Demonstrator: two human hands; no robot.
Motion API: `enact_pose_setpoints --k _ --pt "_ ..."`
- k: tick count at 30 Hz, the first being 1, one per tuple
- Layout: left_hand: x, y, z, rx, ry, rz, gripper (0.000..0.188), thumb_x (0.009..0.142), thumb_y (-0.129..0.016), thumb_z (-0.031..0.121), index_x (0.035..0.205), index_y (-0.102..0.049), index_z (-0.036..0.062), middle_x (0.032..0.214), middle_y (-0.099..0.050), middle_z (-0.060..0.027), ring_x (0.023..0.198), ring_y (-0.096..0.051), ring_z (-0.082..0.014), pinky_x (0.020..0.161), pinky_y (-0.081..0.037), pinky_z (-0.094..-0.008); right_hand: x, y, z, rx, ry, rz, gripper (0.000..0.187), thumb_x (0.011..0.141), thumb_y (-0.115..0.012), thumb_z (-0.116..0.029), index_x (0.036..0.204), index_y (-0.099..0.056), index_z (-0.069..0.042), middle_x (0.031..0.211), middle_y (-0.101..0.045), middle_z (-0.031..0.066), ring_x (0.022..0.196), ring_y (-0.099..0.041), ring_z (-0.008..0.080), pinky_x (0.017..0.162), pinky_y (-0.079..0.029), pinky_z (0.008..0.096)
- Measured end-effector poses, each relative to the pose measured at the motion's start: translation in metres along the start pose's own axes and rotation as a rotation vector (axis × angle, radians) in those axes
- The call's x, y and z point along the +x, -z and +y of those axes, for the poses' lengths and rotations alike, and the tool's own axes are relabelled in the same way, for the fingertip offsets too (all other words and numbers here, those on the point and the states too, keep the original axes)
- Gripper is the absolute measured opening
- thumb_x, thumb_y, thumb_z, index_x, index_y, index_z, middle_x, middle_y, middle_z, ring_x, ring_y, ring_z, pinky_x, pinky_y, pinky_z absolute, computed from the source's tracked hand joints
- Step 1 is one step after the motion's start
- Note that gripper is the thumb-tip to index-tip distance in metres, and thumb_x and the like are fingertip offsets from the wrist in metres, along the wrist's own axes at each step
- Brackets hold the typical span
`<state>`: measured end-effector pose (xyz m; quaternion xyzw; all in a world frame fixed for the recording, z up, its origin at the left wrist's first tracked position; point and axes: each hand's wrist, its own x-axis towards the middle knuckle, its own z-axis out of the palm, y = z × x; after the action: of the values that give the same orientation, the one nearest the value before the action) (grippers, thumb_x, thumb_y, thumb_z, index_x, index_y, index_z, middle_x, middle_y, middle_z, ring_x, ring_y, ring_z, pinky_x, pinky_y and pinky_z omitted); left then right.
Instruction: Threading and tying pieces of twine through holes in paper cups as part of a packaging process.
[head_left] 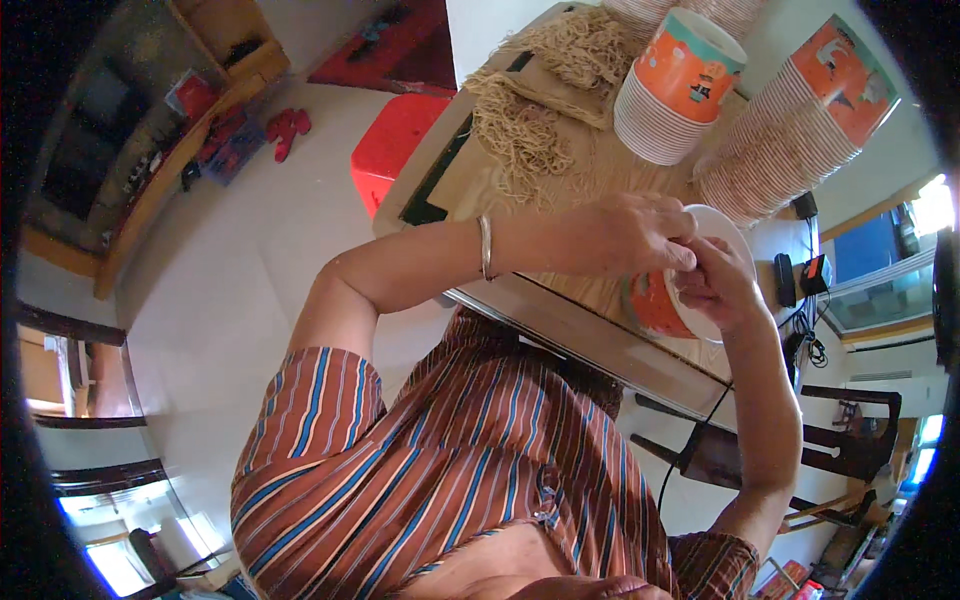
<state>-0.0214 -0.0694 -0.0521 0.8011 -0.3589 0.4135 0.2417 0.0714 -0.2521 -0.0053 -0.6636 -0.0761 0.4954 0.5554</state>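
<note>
Closest in is the striped brown shirt [440, 450], its sleeves ending above two bare forearms, the left with a silvery bangle [486, 248] at the wrist. The left hand [635, 236] reaches across from the left and meets the right hand [724, 285] at the white-rimmed mouth of an orange paper cup [655, 305]. The fingers of both hands are bent, their tips bunched together over that mouth (whether anything is pinched between them, I cannot tell). The cup lies tipped, its mouth facing right, over the near part of the wooden table [590, 180]; whether it touches the tabletop is hidden. Farther across the table lie a tangled heap of tan strands [515, 130] and, behind it, another stringy heap [580, 50]. To their right stand a stack of orange-and-green cups [680, 90] and a longer, leaning stack [800, 125]. Beyond the table's left edge is a red stool [390, 150], and farther off, red slippers [287, 132] lie on the pale floor [240, 230].
</note>
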Motion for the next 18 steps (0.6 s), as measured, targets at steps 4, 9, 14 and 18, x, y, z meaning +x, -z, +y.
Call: enact_pose_setpoints --k 4,9,14,18 --pt "0.015 0.006 -0.003 0.073 -0.219 -0.039 0.014 0.079 -0.061 0.014 0.091 -0.06 0.0081 0.094 -0.061 -0.0074 0.089 -0.062 -0.0252 0.074 -0.052 -0.0363 0.007 0.01 0.008 0.086 -0.026 -0.087 0.021 0.095 -0.054 -0.028 0.088 -0.055 -0.008 0.059 -0.048 -0.0033 0.038 -0.036 0.0045 0.032 -0.027 0.0212" --pt "0.022 0.01 -0.001 0.124 -0.249 -0.148 0.014 0.077 -0.06 0.014 0.089 -0.059 0.0081 0.094 -0.061 -0.0052 0.09 -0.062 -0.0224 0.075 -0.052 -0.0347 0.008 0.008 0.011 0.16 -0.053 -0.063 0.017 0.096 -0.048 -0.02 0.081 -0.053 -0.013 0.055 -0.045 -0.0027 0.036 -0.034 0.0042 0.03 -0.025 0.0191" --pt "0.014 0.007 -0.002 0.148 -0.265 -0.166 0.013 0.075 -0.062 0.014 0.086 -0.059 0.0076 0.093 -0.061 -0.0044 0.09 -0.062 -0.0211 0.076 -0.052 -0.034 0.009 0.013 0.014 0.177 -0.065 -0.116 0.021 0.096 -0.05 -0.026 0.083 -0.053 -0.01 0.056 -0.045 -0.0038 0.037 -0.034 0.0047 0.031 -0.025 0.0215" --pt "0.009 0.004 -0.003 0.113 -0.289 -0.073 0.011 0.074 -0.062 0.015 0.081 -0.06 0.0071 0.088 -0.06 -0.0045 0.087 -0.062 -0.021 0.075 -0.052 -0.0339 0.005 0.007 0.011 0.164 -0.083 -0.127 0.021 0.096 -0.049 -0.025 0.08 -0.052 -0.012 0.054 -0.041 -0.0052 0.038 -0.032 0.0045 0.032 -0.025 0.0209"
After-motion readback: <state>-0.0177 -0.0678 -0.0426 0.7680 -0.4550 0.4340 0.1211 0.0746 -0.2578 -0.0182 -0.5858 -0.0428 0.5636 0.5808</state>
